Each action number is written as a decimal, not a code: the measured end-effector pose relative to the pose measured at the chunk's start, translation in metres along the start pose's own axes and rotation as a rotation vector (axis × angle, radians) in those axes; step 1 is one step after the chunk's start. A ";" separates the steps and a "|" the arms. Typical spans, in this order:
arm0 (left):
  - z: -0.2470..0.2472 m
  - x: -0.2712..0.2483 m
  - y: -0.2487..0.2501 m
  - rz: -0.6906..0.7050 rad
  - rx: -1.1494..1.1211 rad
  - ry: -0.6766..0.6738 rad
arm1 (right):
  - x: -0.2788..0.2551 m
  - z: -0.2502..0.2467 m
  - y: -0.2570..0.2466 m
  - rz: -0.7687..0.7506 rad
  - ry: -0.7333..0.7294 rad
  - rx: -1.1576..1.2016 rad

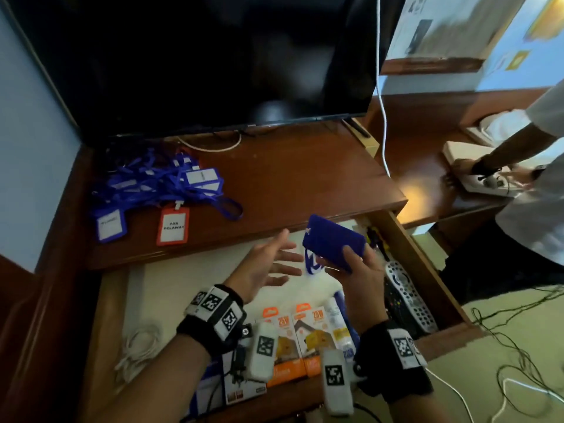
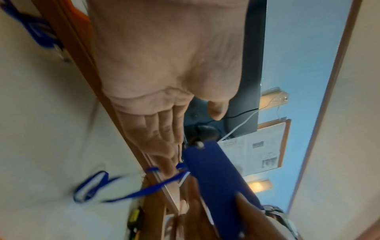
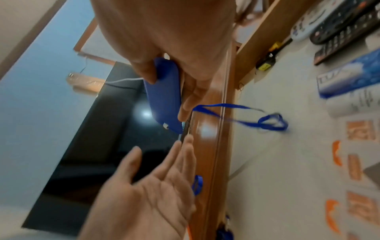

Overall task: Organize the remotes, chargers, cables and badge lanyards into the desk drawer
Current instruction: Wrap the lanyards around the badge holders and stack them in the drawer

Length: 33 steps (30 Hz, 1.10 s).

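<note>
My right hand point(image 1: 351, 264) grips a blue badge holder point(image 1: 331, 244) above the open drawer point(image 1: 424, 264); the badge holder point(image 3: 164, 97) has its thumb on the back. A blue lanyard strap point(image 3: 267, 121) dangles from the holder point(image 2: 216, 178) over the drawer's pale liner. My left hand point(image 1: 274, 264) hovers beside it, palm up, fingers straight, holding nothing. A heap of blue badge lanyards point(image 1: 158, 184) and an orange badge point(image 1: 172, 225) lie on the desk top. Remotes point(image 1: 406, 294), orange charger boxes point(image 1: 302, 334) and a white cable point(image 1: 137, 346) lie in the drawer.
A dark television point(image 1: 198, 56) stands at the back of the desk point(image 1: 290, 172). Another person point(image 1: 534, 178) works at a lower surface to the right. Cables point(image 1: 503, 361) trail on the floor beside the drawer's right wall.
</note>
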State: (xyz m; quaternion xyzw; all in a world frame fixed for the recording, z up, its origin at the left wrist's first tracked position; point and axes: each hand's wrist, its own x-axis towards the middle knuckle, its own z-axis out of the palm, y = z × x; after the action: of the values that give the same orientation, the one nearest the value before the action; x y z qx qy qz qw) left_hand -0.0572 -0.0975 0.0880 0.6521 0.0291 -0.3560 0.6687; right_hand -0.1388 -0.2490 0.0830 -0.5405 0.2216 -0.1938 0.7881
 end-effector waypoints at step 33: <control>-0.021 -0.038 -0.020 0.235 0.036 -0.073 | 0.016 0.027 0.008 0.008 -0.697 -0.362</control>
State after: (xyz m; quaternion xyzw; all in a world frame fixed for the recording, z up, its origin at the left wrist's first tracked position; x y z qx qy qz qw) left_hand -0.0868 -0.0596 0.0873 0.6496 -0.0785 -0.2993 0.6945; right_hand -0.1096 -0.2347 0.0821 -0.7033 -0.0266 0.0468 0.7088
